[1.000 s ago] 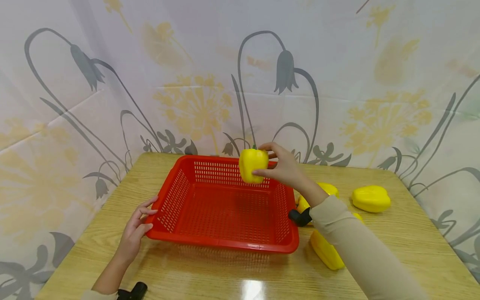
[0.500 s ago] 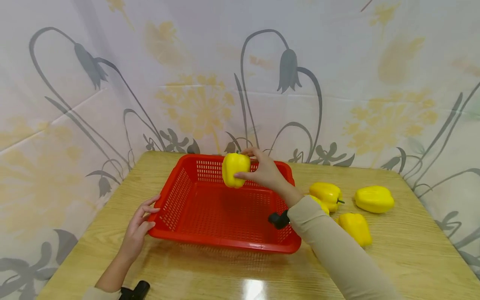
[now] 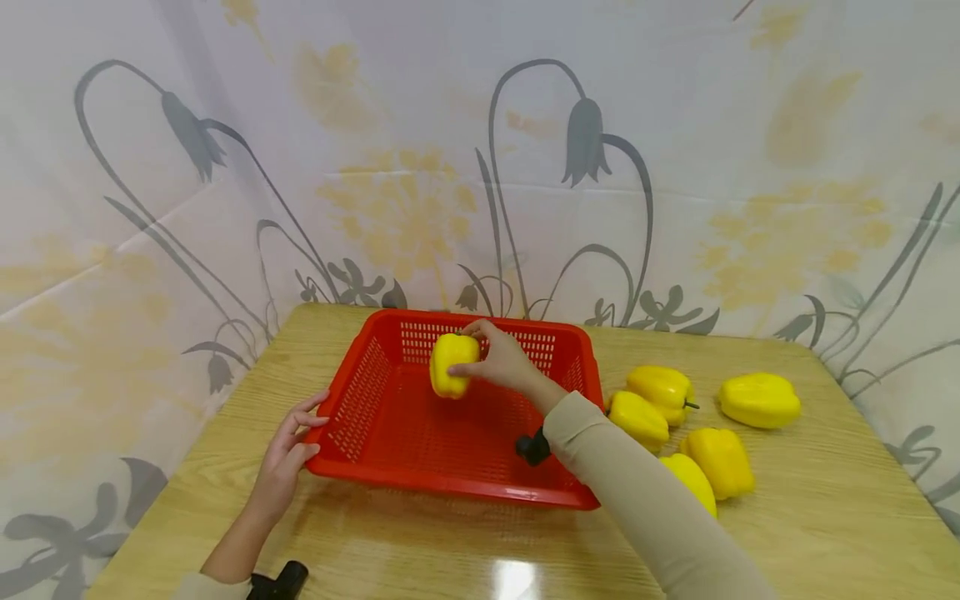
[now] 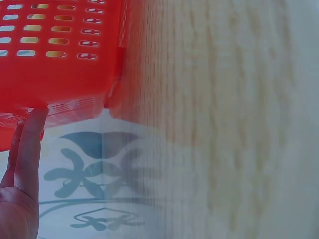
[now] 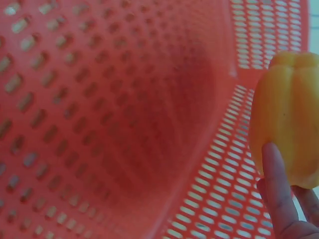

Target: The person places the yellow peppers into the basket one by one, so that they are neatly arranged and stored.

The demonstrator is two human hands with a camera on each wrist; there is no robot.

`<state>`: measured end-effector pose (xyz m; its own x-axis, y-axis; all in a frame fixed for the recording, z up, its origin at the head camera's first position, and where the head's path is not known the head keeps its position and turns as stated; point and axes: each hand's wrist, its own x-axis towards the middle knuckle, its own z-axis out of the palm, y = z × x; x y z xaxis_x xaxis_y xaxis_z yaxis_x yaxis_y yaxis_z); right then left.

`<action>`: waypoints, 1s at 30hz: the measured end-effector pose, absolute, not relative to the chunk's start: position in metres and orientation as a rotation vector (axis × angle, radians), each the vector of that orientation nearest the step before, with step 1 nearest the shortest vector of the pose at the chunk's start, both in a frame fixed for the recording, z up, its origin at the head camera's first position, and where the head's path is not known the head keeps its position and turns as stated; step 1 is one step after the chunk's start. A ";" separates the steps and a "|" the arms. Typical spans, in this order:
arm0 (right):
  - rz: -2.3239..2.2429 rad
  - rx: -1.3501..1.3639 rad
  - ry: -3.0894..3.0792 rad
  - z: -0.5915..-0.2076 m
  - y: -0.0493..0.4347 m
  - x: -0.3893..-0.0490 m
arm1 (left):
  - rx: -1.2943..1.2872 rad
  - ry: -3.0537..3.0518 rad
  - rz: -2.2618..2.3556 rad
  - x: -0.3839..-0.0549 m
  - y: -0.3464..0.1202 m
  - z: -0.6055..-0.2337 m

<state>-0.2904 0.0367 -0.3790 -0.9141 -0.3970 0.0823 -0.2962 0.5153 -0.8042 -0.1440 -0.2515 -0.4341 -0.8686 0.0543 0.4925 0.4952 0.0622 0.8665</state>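
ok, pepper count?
6: one pepper in right hand, five peppers on table right of red basket: two beside it, one far right, two by the right sleeve, which may hide more.

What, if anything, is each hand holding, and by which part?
The right hand holds a yellow pepper by its side, thumb on the near face. The left hand touches the red basket at its left rim, near the front corner.

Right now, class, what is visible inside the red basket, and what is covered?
Bare floor and slotted walls show in the basket. The right hand holds a yellow pepper over it; in the head view, hand, pepper and sleeve cover parts of floor and walls.
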 end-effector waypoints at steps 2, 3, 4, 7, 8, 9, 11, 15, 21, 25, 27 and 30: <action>-1.327 -0.605 2.634 -0.384 0.036 -0.292 | -0.534 -2.030 -1.865 -0.145 -0.250 -0.434; -1.307 -0.609 2.635 -0.385 0.035 -0.292 | -0.526 -2.038 -1.861 -0.145 -0.250 -0.434; -1.286 -0.617 2.633 -0.388 0.033 -0.293 | -0.520 -2.042 -1.857 -0.145 -0.250 -0.433; -1.202 -0.655 2.636 -0.395 0.029 -0.294 | -0.517 -2.046 -1.864 -0.144 -0.250 -0.432; -1.182 -0.657 2.635 -0.396 0.028 -0.294 | -0.519 -2.047 -1.864 -0.143 -0.251 -0.432; -1.168 -0.651 2.631 -0.397 0.026 -0.294 | -0.523 -2.047 -1.868 -0.143 -0.251 -0.432; -1.160 -0.635 2.609 -0.399 0.023 -0.293 | -0.536 -2.041 -1.878 -0.143 -0.252 -0.433; -1.215 -0.613 2.525 -0.399 0.017 -0.290 | -0.564 -2.021 -1.894 -0.143 -0.252 -0.434; -1.219 -0.690 2.525 -0.398 0.007 -0.293 | -0.603 -1.989 -1.915 -0.144 -0.252 -0.434; -1.187 -0.739 2.546 -0.400 -0.001 -0.297 | -0.611 -1.996 -1.919 -0.145 -0.253 -0.434; -1.173 -0.754 2.548 -0.401 -0.007 -0.299 | -0.610 -2.005 -1.916 -0.145 -0.254 -0.434; -1.170 -0.752 2.537 -0.402 -0.013 -0.300 | -0.586 -2.012 -1.916 -0.145 -0.253 -0.435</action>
